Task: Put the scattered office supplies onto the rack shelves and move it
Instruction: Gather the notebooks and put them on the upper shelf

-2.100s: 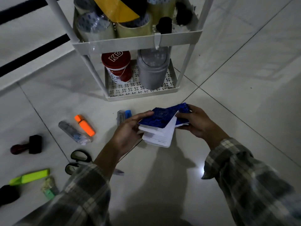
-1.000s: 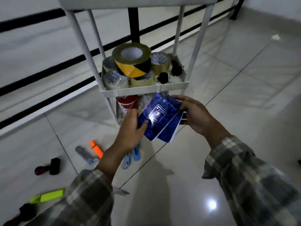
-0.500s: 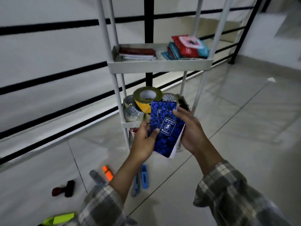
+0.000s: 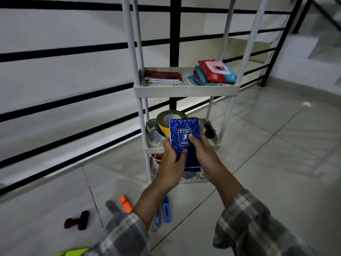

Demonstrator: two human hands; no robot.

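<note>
Both hands hold a small stack of blue spiral notepads point(image 4: 185, 133) upright in front of the white rack point(image 4: 186, 91). My left hand point(image 4: 170, 167) grips the stack's lower left; my right hand point(image 4: 204, 157) grips its right side, thumb on the cover. The upper shelf carries red notebooks point(image 4: 163, 77) and red and teal packets point(image 4: 215, 72). Tape rolls point(image 4: 156, 133), one yellow and black, fill the shelf behind the notepads. On the floor lie an orange highlighter point(image 4: 126, 203), a blue cutter point(image 4: 166, 209), a grey marker point(image 4: 112, 206), a stamp point(image 4: 77, 220) and a green highlighter point(image 4: 72, 252).
A black railing point(image 4: 64, 47) runs along the wall behind the rack. A red and white container point(image 4: 156, 160) stands on the rack's bottom shelf, mostly hidden by my hands. Pale tiled floor spreads to the right of the rack.
Both hands lifted the blue notepads from near the floor to in front of the tape shelf and turned them upright. The view tilted up, bringing the upper shelf into sight.
</note>
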